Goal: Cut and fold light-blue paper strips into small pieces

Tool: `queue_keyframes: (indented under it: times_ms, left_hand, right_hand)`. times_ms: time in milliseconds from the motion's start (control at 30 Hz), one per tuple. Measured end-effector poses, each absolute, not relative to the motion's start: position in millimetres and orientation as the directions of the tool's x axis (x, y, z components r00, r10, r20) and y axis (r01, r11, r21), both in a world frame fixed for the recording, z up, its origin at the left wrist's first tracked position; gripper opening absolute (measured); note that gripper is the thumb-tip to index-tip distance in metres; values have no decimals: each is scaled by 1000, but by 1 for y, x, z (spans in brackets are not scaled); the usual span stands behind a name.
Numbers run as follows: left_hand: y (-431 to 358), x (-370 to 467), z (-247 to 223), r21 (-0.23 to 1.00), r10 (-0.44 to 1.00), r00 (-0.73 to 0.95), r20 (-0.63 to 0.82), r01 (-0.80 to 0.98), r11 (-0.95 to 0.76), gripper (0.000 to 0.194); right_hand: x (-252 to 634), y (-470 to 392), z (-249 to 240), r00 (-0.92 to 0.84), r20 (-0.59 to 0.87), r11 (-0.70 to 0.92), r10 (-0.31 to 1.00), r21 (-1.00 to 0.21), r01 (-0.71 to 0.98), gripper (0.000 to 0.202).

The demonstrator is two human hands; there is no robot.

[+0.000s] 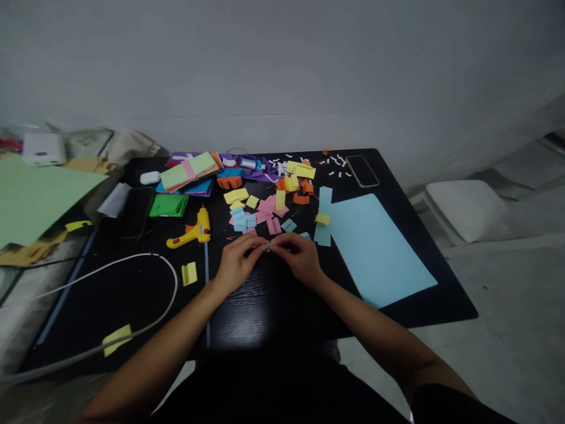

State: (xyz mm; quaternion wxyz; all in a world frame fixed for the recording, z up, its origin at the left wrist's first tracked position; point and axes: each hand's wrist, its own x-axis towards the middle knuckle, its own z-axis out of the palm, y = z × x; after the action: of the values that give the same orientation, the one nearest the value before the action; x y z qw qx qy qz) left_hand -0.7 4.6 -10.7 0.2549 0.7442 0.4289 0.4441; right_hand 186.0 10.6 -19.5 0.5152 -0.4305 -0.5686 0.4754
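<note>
Over the black table, my left hand (pixel 241 263) and my right hand (pixel 302 259) meet fingertip to fingertip. Both are closed in a pinch on a small pale piece of paper (pixel 268 248), mostly hidden by the fingers. Just beyond them lie cut and folded paper pieces: light blue ones (pixel 242 220), pink ones (pixel 268 207) and yellow ones (pixel 236 195). To the left of my left hand rests a yellow glue gun (pixel 194 231). A light blue strip (pixel 325 200) with a yellow piece (pixel 322 219) across it lies beyond my right hand.
Light blue sheets (pixel 380 250) cover the table's right side, near a phone (pixel 362 171). Stacked coloured paper (pixel 189 171) and green paper (pixel 168 205) sit at the back left. A white cable (pixel 174 277) loops across the left. A white stool (pixel 463 209) stands right of the table (pixel 441 309).
</note>
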Motion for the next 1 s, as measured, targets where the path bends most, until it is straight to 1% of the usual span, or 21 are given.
queue_keyframes:
  times_ms: [167, 267, 400, 467, 533, 633, 733, 900, 1000]
  left_hand:
    - [5, -1, -10, 761, 867, 232, 441, 416, -498, 8]
    - [5, -1, -13, 785, 887, 211, 412, 412, -463, 7]
    - [6, -1, -21, 881, 942, 110, 317, 333, -335, 11]
    - [7, -2, -23, 923, 963, 111, 247, 276, -268, 12]
    - [8, -2, -23, 940, 969, 132, 209, 244, -236, 12]
    - [9, -2, -20, 941, 965, 141, 220, 228, -248, 13]
    - [9, 0, -17, 938, 960, 146, 237, 222, -265, 14]
    - [7, 3, -17, 952, 968, 140, 211, 194, -235, 15]
    - [6, 2, -17, 933, 957, 157, 244, 231, -276, 13]
  right_hand:
    - [187, 11, -18, -142, 86, 91, 986, -995, 27, 18]
    - [187, 11, -19, -150, 86, 95, 985, -994, 51, 20]
    - [187, 12, -20, -120, 134, 143, 984, -987, 71, 18]
    - [188, 12, -20, -107, 136, 145, 985, -986, 78, 17]
    - [188, 13, -20, -99, 121, 129, 988, -988, 80, 18]
    - [188, 13, -20, -109, 100, 109, 989, -991, 74, 20]
    - [188, 12, -19, -121, 112, 121, 986, -990, 67, 20]
    - [187, 11, -18, -103, 111, 120, 988, -990, 77, 20]
    - [186, 10, -19, -103, 98, 105, 990, -992, 72, 23]
